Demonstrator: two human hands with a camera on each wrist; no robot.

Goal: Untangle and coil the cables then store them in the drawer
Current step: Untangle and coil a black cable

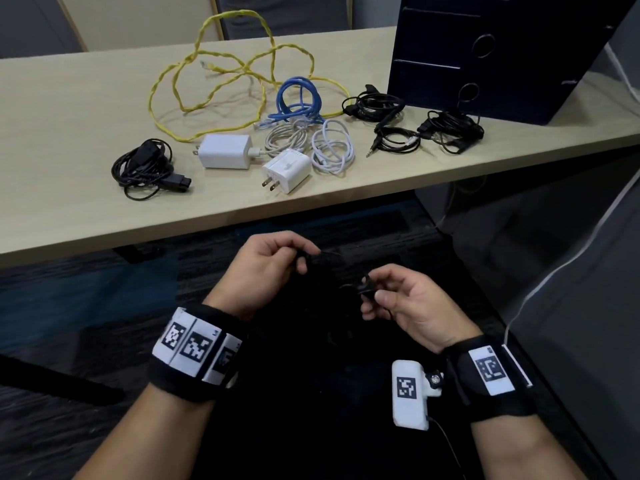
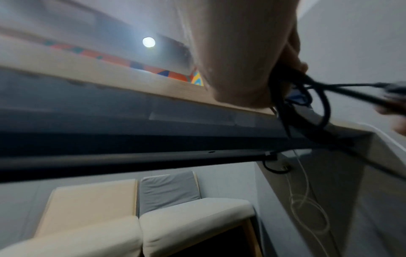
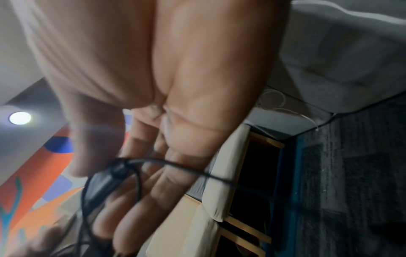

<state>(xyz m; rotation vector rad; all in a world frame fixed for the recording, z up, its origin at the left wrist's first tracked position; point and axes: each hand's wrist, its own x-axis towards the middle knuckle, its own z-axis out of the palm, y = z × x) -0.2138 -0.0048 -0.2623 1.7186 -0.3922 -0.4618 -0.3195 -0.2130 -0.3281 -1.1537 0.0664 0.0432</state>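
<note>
Below the table's front edge, over my dark lap, both hands hold one thin black cable (image 1: pixel 332 261). My left hand (image 1: pixel 277 258) pinches its loops (image 2: pixel 307 97) between thumb and fingers. My right hand (image 1: pixel 384 296) pinches the cable's black plug end (image 1: pixel 365 287), and the wire (image 3: pixel 175 165) crosses its fingers. On the table (image 1: pixel 69 133) lie a tangled yellow cable (image 1: pixel 221 81), a blue coil (image 1: pixel 299 100), white cables (image 1: pixel 332 145), two white chargers (image 1: pixel 227 151) and several black cable bundles (image 1: pixel 147 168). The dark drawer unit (image 1: pixel 491 53) stands at the back right, drawers closed.
More black bundles (image 1: pixel 450 129) lie beside the drawer unit. Grey partitions (image 1: pixel 571 271) rise at my right, with a thin white wire along them. Dark carpet (image 1: pixel 69 306) lies under the table. Pale cushioned seats (image 2: pixel 175 217) appear in the wrist views.
</note>
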